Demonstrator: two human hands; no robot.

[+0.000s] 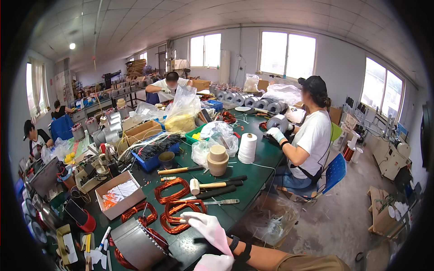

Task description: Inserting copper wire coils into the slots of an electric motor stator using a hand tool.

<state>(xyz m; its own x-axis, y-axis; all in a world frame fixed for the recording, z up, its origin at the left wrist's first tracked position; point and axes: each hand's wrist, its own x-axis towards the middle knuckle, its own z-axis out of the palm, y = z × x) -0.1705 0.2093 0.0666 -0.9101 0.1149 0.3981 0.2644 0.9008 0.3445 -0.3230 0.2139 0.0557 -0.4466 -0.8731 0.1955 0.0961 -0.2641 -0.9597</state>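
Observation:
My right hand [209,228], in a white and pinkish glove, reaches in from the lower right with its fingers stretched out to the left. It holds nothing and is just above the table beside a bundle of copper wire coils [168,222]. At the bottom edge my left hand [213,263], also gloved, meets the right glove near its wrist; its fingers are cut off or hidden. Left of the hands stands a grey slotted metal stator core [135,241] with copper coils at it. Another oval copper coil [172,191] lies farther back.
A white-headed mallet [195,186] and a flat scraper [224,202] lie on the green table [264,180]. A cardboard box [118,193] holds white and orange strips. Behind are a thread cone [247,148] and a stacked tan container [218,160]. A co-worker [312,128] handles a grey core.

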